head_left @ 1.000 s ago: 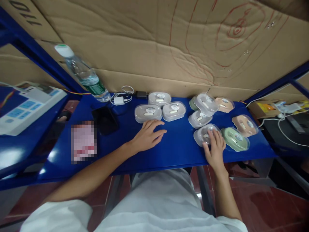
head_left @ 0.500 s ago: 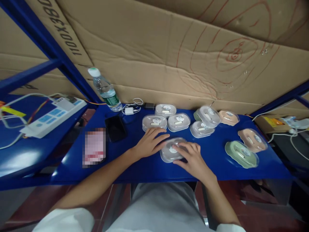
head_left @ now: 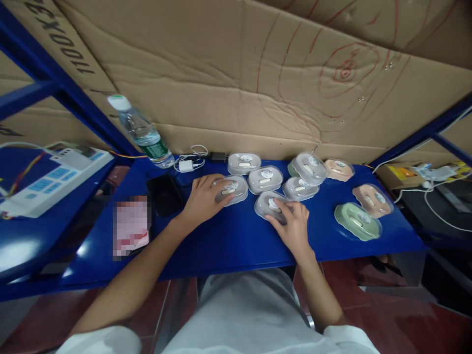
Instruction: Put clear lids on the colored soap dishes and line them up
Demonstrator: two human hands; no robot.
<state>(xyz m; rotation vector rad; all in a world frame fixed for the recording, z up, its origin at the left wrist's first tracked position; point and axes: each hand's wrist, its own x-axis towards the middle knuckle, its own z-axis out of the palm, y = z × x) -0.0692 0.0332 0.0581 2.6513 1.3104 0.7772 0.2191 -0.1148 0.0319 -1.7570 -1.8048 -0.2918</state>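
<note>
My left hand (head_left: 204,199) has its thumb and fingers around the left side of a grey soap box (head_left: 239,189) with a clear lid and a small pale clip on top. A second grey soap box (head_left: 263,206) lies nearer the front, where my right hand (head_left: 294,223) grips its right side, thumb in front and fingertips over the lid. Just behind these two stand another grey soap box (head_left: 265,180) and one more grey soap box (head_left: 244,163) by the cardboard wall.
Right of centre, a grey soap box (head_left: 309,168) leans over others. Peach soap boxes (head_left: 373,200) and a green soap box (head_left: 357,221) lie farther right. To the left are a water bottle (head_left: 143,135), a white charger (head_left: 185,165), a black phone (head_left: 164,194) and a power strip (head_left: 55,184).
My left hand has left the front soap box and moved left onto another grey one. My right hand has shifted the front box slightly back and right. The view has shifted too.
</note>
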